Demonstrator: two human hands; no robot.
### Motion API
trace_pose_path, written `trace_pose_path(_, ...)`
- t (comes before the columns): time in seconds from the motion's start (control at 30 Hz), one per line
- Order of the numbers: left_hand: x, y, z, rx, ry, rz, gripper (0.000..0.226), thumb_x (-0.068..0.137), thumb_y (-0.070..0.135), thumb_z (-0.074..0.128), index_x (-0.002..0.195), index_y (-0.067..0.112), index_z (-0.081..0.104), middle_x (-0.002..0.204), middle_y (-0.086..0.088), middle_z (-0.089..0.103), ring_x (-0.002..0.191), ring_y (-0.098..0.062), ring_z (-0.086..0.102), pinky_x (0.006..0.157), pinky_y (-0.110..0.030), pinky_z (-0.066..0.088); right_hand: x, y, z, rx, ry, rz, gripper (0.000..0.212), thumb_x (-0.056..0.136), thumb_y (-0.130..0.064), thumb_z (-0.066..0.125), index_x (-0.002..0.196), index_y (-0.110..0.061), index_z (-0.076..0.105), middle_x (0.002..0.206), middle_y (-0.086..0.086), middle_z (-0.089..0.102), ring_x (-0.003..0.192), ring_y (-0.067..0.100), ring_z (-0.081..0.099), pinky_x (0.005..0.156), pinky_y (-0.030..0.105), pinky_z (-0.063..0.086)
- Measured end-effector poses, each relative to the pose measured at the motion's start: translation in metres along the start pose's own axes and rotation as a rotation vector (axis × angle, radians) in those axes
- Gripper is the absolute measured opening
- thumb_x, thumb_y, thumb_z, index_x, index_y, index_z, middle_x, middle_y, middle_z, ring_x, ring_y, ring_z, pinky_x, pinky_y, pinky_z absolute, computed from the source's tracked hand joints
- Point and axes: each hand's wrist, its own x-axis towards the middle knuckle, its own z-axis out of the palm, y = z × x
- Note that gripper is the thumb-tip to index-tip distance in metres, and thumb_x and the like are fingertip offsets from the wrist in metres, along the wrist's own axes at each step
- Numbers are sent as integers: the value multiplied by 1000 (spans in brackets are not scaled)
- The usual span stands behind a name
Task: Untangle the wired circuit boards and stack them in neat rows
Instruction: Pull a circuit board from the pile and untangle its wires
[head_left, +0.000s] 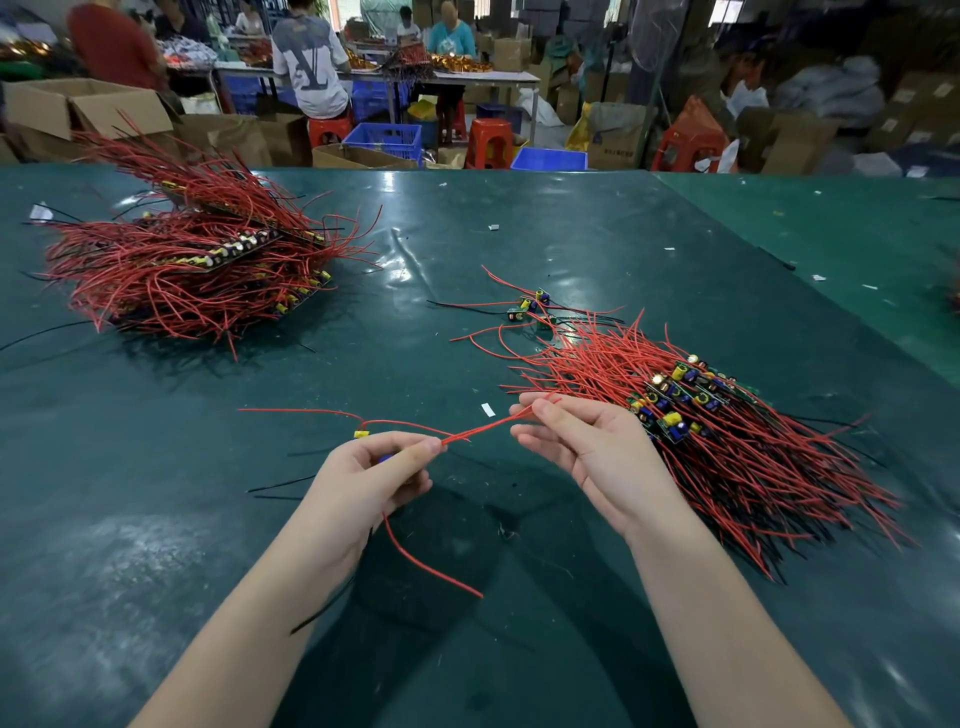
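Pinching a red wire (488, 427) taut between our left hand (371, 480) and right hand (582, 449), we hold one small circuit board (362, 434) in the left hand above the green worktop (571, 249). A neat stack (691, 410) lies just right; a tangled pile (192, 260) sits far left.

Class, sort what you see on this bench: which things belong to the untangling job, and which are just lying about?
Job:
left hand and right hand pinching a red wire
tangled heap
stacked boards
loose boards

Lying about:
paper scraps
cardboard boxes
red stools
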Motion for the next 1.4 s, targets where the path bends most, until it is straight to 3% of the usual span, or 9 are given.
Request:
trace_pose_path(0.2, 0, -1, -6, 212, 41, 74, 7, 81, 23, 74, 76, 20, 76, 70, 4, 63, 70, -12, 60, 88, -33, 51, 2, 2, -8, -343, 4, -26, 21, 92, -1, 59, 81, -9, 75, 78, 8, 75, 74, 22, 73, 65, 22, 57)
trace_pose_path(0.33, 2, -4, -7, 451, 55, 192, 12, 83, 21, 74, 74, 28, 76, 68, 12, 66, 69, -7, 56, 71, -24, 46, 5, 12, -11, -702, 42, -69, 27, 89, -5, 64, 70, -21, 73, 69, 3, 71, 68, 16, 71, 72, 31, 60)
trace_pose_path(0.5, 5, -8, -6, 564, 117, 187, 13, 82, 22, 74, 70, 27, 75, 64, 21, 65, 66, -1, 56, 65, -17, 42, 3, 14, -9, -899, 73, -181, 15, 88, -13, 66, 77, -15, 75, 74, 1, 73, 70, 10, 71, 79, 38, 58)
trace_pose_path(0.6, 6, -7, -9, 574, 142, 156, 13, 82, 25, 73, 69, 27, 75, 55, 21, 61, 59, -1, 53, 61, -20, 40, -1, 8, -3, -727, 41, -240, 19, 89, -11, 65, 78, -21, 76, 80, 0, 75, 76, 12, 72, 77, 33, 59)
trace_pose_path(0.73, 5, -6, -10, 492, 119, 136, 15, 81, 24, 75, 67, 29, 75, 51, 15, 57, 55, -2, 51, 62, -22, 39, -5, 0, 5, -228, -77, -139, 18, 92, -2, 60, 87, -8, 76, 87, 10, 75, 86, 24, 73, 72, 25, 58)
trace_pose_path(0.87, 5, -5, -9, 437, 79, 142, 13, 81, 24, 75, 70, 31, 75, 52, 10, 57, 55, -5, 51, 64, -23, 43, -8, -5, 11, 23, -138, -13, 15, 82, -15, 65, 84, -7, 78, 89, 15, 74, 86, 26, 73, 71, 24, 57)
trace_pose_path(1.03, 3, -2, -8, 380, 39, 211, 10, 82, 23, 74, 74, 28, 76, 68, 11, 66, 64, -3, 57, 66, -14, 45, -6, -9, 9, 114, -121, 44, 18, 78, -20, 65, 85, -10, 78, 90, 13, 75, 85, 21, 73, 68, 22, 57)
trace_pose_path(1.2, 1, 2, -7, 265, -53, 195, 16, 87, 8, 67, 77, 18, 74, 79, -4, 73, 84, -22, 70, 83, -31, 57, -5, -9, 6, 64, -70, 0, 17, 81, -18, 63, 86, -8, 76, 92, 14, 74, 84, 23, 73, 67, 23, 57)
trace_pose_path(1.4, -2, 1, -2, 291, -164, 136, 13, 87, 15, 68, 78, 20, 76, 66, 0, 68, 70, -14, 69, 68, -19, 53, -4, -7, 5, 14, -68, -21, 17, 82, -20, 64, 87, -10, 76, 93, 14, 74, 83, 22, 73, 67, 23, 57)
